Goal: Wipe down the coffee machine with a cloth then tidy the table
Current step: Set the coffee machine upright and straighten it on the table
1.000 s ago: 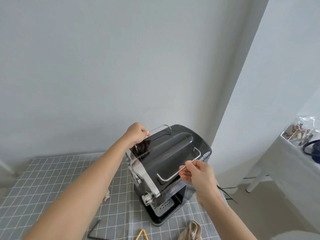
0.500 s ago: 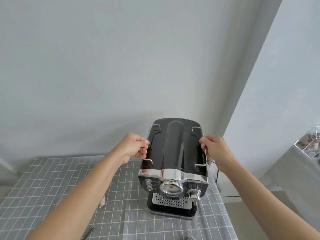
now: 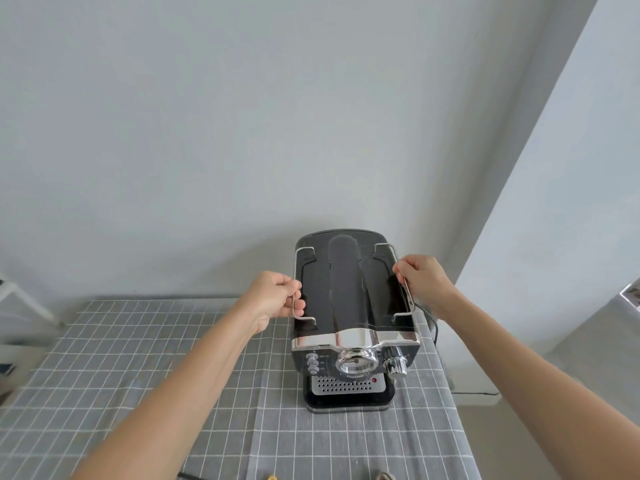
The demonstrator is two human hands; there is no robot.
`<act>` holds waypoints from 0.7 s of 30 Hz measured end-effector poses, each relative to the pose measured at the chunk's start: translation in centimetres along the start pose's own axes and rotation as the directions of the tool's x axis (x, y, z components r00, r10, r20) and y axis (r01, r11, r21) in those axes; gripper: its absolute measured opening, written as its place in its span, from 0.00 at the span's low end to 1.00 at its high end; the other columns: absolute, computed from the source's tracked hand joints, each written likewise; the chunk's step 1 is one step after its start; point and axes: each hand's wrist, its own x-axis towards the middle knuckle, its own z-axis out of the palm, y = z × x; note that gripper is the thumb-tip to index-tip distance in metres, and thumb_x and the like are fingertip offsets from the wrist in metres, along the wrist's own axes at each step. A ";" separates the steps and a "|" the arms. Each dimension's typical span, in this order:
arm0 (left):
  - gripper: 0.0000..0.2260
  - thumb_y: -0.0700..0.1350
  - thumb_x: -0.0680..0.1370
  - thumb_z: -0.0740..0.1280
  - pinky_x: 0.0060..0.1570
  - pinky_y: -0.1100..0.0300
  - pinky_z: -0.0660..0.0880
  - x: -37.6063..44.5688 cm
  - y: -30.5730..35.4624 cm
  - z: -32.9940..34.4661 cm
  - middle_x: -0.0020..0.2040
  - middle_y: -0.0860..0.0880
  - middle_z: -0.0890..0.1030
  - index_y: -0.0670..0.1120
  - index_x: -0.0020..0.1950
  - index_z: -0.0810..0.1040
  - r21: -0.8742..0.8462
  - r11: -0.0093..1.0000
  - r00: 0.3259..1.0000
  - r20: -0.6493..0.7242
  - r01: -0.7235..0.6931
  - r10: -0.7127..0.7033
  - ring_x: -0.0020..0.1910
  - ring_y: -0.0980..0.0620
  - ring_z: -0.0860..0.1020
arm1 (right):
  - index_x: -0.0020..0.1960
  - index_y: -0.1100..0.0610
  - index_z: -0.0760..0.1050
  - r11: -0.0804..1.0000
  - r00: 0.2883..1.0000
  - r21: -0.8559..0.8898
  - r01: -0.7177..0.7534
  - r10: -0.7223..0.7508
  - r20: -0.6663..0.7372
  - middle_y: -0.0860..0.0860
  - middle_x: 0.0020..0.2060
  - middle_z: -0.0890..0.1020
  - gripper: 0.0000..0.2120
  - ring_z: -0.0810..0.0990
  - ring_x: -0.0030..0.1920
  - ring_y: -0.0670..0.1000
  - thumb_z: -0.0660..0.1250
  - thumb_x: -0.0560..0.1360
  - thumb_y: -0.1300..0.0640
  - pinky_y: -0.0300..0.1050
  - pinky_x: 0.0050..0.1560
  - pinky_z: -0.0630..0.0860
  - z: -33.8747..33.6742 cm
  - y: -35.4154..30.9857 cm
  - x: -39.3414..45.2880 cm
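A: Change since the last frame?
B: Espresso machine (image 3: 353, 317), glossy black with chrome trim, sits square on the grid-checked table (image 3: 138, 358), closer in view.
A: Fingers?
B: Left hand (image 3: 275, 297) and right hand (image 3: 420, 278) each pinch a thin wire rail.

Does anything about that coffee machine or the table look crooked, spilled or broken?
Nothing stands out. The coffee machine stands upright and square on the checked tablecloth, with no spill or damage visible. The left hand and right hand each grip a wire rail on its top.
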 end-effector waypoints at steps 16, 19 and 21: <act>0.08 0.36 0.81 0.60 0.22 0.62 0.76 0.0 0.5 0.3 0.34 0.44 0.74 0.38 0.43 0.74 0.039 0.999 1.000 0.008 0.002 -0.003 0.20 0.56 0.74 | 0.42 0.69 0.78 0.998 0.999 0.042 -0.040 0.041 -0.018 0.50 0.28 0.75 0.14 0.67 0.28 0.49 0.57 0.78 0.64 0.42 0.30 0.66 0.2 0.8 0.0; 0.08 0.37 0.81 0.60 0.23 0.61 0.76 0.1 0.6 0.2 0.33 0.44 0.74 0.38 0.44 0.75 0.062 0.998 1.000 -0.003 0.016 -0.016 0.20 0.54 0.74 | 0.39 0.64 0.79 0.998 0.999 0.039 -0.041 0.041 -0.001 0.50 0.29 0.75 0.14 0.69 0.28 0.48 0.58 0.78 0.63 0.40 0.30 0.67 0.0 0.7 -0.1; 0.09 0.37 0.81 0.60 0.22 0.62 0.76 0.0 0.9 0.2 0.33 0.44 0.74 0.39 0.42 0.74 0.084 0.996 1.000 -0.008 0.011 -0.010 0.19 0.55 0.74 | 0.40 0.62 0.80 0.999 0.999 0.039 -0.035 0.035 -0.003 0.50 0.28 0.76 0.14 0.69 0.28 0.47 0.59 0.79 0.61 0.40 0.31 0.68 -0.2 0.4 -0.4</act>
